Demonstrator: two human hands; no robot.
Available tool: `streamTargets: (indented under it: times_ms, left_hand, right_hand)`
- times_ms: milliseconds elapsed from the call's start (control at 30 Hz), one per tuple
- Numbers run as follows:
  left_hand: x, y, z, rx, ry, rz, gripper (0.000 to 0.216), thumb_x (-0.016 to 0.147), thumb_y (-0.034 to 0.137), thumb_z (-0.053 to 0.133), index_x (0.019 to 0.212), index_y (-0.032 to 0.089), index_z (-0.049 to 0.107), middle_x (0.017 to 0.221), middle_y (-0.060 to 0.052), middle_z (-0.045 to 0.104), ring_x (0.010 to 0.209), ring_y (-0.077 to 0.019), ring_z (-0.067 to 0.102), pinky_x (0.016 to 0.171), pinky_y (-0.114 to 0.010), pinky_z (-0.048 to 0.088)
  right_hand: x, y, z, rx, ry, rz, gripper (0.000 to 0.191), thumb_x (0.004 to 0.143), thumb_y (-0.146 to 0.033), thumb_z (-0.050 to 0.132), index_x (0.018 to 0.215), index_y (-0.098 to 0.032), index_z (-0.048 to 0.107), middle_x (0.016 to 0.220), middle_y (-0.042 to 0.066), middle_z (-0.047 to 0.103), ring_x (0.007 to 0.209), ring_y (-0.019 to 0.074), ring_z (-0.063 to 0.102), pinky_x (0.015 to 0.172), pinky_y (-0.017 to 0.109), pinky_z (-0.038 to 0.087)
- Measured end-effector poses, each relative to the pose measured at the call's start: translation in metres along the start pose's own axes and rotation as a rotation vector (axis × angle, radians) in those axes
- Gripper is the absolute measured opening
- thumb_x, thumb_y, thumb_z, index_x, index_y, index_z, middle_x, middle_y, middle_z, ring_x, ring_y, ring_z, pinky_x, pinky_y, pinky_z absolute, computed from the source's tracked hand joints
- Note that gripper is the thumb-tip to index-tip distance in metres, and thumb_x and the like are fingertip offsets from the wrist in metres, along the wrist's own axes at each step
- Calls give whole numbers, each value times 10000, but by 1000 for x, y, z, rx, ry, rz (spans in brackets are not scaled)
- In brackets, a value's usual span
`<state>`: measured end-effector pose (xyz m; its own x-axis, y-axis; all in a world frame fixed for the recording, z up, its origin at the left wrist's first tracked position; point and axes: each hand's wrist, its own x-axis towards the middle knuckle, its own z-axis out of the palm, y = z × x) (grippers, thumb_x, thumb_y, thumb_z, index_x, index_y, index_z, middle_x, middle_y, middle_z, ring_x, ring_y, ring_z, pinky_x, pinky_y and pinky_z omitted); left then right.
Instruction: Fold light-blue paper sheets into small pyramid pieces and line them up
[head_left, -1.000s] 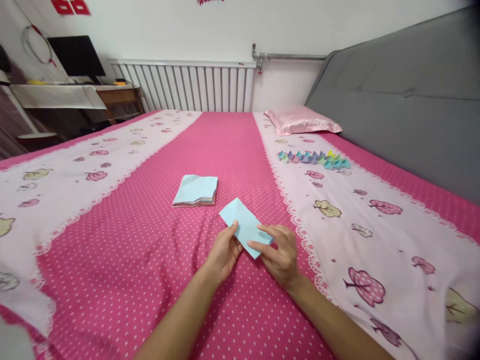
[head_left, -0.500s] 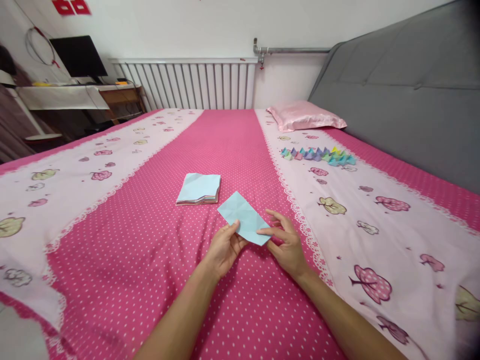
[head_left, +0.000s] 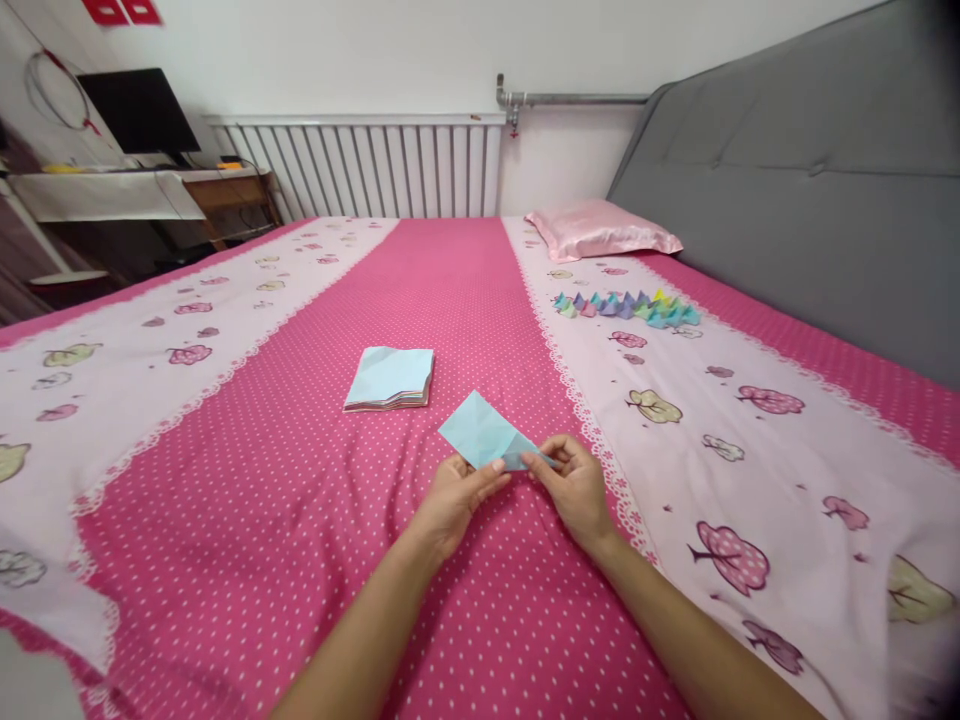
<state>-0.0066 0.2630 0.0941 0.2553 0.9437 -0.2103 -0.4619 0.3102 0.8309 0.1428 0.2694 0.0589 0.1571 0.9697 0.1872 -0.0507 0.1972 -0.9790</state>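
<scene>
A light blue sheet of origami paper (head_left: 478, 425), creased and partly folded, is held between my two hands above the bed. My left hand (head_left: 455, 500) grips its lower edge, thumb on top and fingers underneath. At the right end, my right hand (head_left: 574, 485) pinches a folded-over corner between thumb and fingers. Beyond my left hand, a stack of square paper (head_left: 390, 376) lies on the pink dotted strip, a pale blue sheet uppermost. Farther right stands a cluster of small folded paper pieces (head_left: 630, 306) in blue, purple, green, pink and yellow.
The bedspread (head_left: 300, 540) has some wrinkles. A pink pillow (head_left: 600, 230) lies at the far right by the grey headboard (head_left: 795, 180). Behind the bed are a white radiator (head_left: 375, 168) and a desk with a black monitor (head_left: 141, 112) at left.
The right end of the blue paper has been folded over at its corner. My right hand's fingers have closed from a looser touch into a pinch, and my left thumb has shifted toward the fold.
</scene>
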Motion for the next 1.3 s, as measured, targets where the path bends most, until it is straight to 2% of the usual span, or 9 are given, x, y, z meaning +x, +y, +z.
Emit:
streamTargets:
  times_ms: [267, 467, 667, 800, 933, 1033, 1133, 1200, 1300]
  left_hand:
    - [3, -5, 0, 83, 135, 32, 292, 593, 271, 767, 828, 116, 687, 865, -81, 703, 735, -135, 634, 661, -198, 483]
    - [9, -2, -7, 98, 252, 113, 284, 566, 299, 775, 748, 112, 664, 749, -57, 691, 612, -101, 605, 586, -183, 465]
    - [11, 1, -11, 137, 276, 186, 280, 613, 324, 735, 770, 106, 655, 657, -40, 666, 516, -79, 541, 490, -169, 396]
    - [8, 7, -15, 188, 227, 169, 235, 659, 313, 704, 783, 118, 661, 664, -31, 660, 508, -71, 518, 452, -158, 345]
    - [4, 16, -18, 219, 103, 64, 215, 660, 308, 707, 748, 114, 670, 625, -37, 649, 488, -79, 513, 466, -174, 343]
    - [0, 20, -15, 226, 32, -40, 220, 657, 318, 712, 726, 112, 673, 628, -52, 659, 501, -99, 536, 502, -195, 373]
    - [-4, 23, -12, 230, -36, -123, 214, 659, 320, 712, 725, 119, 681, 659, -64, 677, 542, -118, 565, 560, -213, 409]
    - [-6, 24, -11, 258, -107, -186, 212, 663, 324, 707, 724, 122, 686, 659, -61, 678, 533, -113, 559, 558, -212, 406]
    - [-9, 26, -12, 317, -199, -250, 222, 669, 337, 699, 736, 126, 692, 661, -54, 674, 530, -108, 552, 544, -208, 398]
  right_hand:
    - [-3, -4, 3, 43, -46, 44, 341, 668, -353, 712, 860, -209, 469, 696, -40, 570, 592, 119, 600, 562, 237, 489]
    - [-3, -3, 5, 38, -185, 82, 338, 705, -347, 684, 924, -206, 469, 616, -66, 557, 535, 120, 613, 529, 227, 467]
    - [-10, -10, 8, 61, -367, 140, 354, 739, -365, 647, 970, -214, 426, 616, -64, 568, 566, 140, 638, 533, 240, 485]
    - [-10, -18, 3, 49, -462, 117, 404, 762, -334, 629, 1074, -211, 404, 671, -27, 619, 617, 148, 637, 601, 280, 504]
    - [2, -18, -8, 80, -391, 34, 481, 807, -311, 565, 1236, -238, 361, 963, 69, 633, 768, 158, 640, 652, 292, 516]
    - [12, -15, -16, 51, -343, -22, 584, 803, -281, 555, 1327, -300, 299, 1243, 109, 508, 949, 180, 600, 700, 307, 527]
    - [16, -16, -23, -8, -383, -79, 638, 795, -283, 569, 1355, -353, 272, 1411, 79, 337, 1102, 190, 513, 784, 326, 517]
    - [16, -21, -27, -52, -428, -110, 583, 790, -302, 587, 1322, -353, 352, 1455, 55, 270, 1167, 199, 460, 823, 327, 504]
    - [13, -28, -32, -71, -518, -133, 405, 767, -311, 628, 1165, -308, 548, 1446, 48, 291, 1179, 212, 462, 867, 340, 481]
